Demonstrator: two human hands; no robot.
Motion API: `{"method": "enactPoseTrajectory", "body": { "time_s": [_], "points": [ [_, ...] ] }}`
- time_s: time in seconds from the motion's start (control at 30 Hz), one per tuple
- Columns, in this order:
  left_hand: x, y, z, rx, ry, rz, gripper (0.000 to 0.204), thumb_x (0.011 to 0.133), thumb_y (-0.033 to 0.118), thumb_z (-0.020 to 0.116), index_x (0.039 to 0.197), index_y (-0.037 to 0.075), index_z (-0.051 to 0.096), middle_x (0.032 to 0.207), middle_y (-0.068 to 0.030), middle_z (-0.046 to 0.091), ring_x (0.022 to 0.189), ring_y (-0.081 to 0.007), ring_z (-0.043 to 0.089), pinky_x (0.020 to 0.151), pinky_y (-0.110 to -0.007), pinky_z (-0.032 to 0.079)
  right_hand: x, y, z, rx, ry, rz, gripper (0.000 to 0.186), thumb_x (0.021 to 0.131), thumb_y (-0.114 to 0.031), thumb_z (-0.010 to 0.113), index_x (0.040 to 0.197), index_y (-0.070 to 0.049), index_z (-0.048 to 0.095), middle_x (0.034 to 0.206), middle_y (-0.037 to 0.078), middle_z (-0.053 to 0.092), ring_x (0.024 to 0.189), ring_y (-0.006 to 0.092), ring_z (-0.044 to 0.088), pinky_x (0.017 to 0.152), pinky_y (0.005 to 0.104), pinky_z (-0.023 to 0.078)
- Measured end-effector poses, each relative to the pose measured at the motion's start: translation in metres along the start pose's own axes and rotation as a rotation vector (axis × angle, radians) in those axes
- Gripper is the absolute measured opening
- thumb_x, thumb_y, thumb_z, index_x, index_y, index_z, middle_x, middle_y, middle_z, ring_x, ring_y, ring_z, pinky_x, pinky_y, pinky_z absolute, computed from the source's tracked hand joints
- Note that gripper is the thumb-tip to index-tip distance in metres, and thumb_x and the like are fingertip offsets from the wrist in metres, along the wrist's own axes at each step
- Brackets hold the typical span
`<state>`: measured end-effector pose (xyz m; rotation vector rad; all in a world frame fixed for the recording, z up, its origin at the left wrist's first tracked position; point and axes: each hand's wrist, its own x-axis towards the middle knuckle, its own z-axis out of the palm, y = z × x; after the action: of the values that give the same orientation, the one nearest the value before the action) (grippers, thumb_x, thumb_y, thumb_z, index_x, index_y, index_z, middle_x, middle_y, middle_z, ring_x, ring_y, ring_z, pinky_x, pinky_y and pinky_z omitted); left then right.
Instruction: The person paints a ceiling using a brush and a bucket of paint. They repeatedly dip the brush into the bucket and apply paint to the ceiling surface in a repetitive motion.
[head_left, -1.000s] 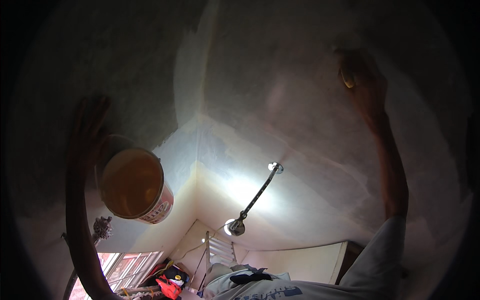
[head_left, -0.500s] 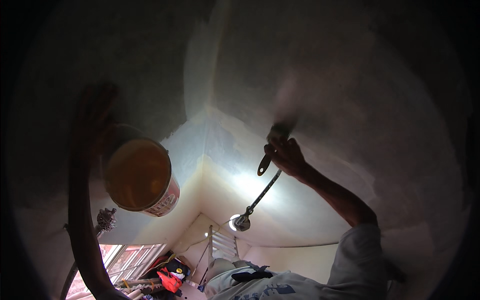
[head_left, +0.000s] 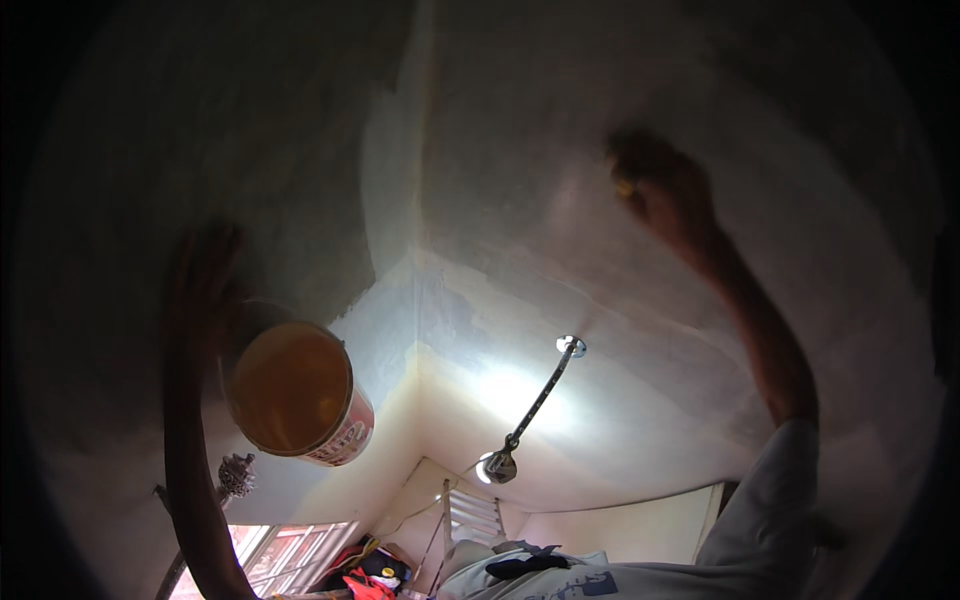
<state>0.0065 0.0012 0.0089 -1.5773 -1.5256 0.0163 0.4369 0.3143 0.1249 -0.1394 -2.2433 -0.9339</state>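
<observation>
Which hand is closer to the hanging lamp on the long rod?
Right. The right hand is up on the ceiling above the lamp, apart from it. The left hand is farther off to the side, at the paint bucket.

View looks up at ceiling [head_left: 560, 150]. Left hand [head_left: 205, 275] at left, raised, tub [head_left: 295, 392] just below and right of it, touching it. Right hand [head_left: 665, 190] upper right, against ceiling, something small [head_left: 624, 187] in its grip, too blurred to tell. Ceiling corner between the two hands. Rod [head_left: 540, 395] hangs from ceiling below right hand, lamp [head_left: 497, 466] at its lower end. Window [head_left: 285, 555] bottom left, under tub. Ladder [head_left: 470, 515] bottom centre, below lamp. Sleeve [head_left: 760, 520] bottom right.
</observation>
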Motion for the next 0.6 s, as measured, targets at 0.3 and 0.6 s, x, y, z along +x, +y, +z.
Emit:
{"method": "enactPoseTrajectory", "body": {
  "time_s": [0.3,0.6],
  "points": [
    [0.0,-0.002,0.011,-0.01,0.086,-0.053,0.048,0.085,0.016,0.056,0.132,0.011,0.045,0.149,-0.0065,0.033,0.14,-0.0309,0.025,0.116,-0.046,0.019,0.081,0.059,-0.068,-0.574,-0.082,0.009,0.026,0.082,-0.014,0.064,0.107,-0.009,0.063,0.112,0.008,0.063,0.102,0.0264,0.06,0.088,0.0392,0.048],
    [0.008,0.0,-0.001,0.101,0.164,0.044,0.02,0.075,0.026,0.066,0.083,0.008,0.069,0.148,-0.01,0.035,0.141,-0.0262,0.024,0.117,-0.053,0.014,-0.003,-0.035,0.003,0.019,-0.444,0.065,0.016,0.074,-0.011,0.067,0.088,-0.014,0.058,0.102,0.001,0.059,0.097,0.0195,0.06,0.067,0.0357,0.054]
  ]
}}
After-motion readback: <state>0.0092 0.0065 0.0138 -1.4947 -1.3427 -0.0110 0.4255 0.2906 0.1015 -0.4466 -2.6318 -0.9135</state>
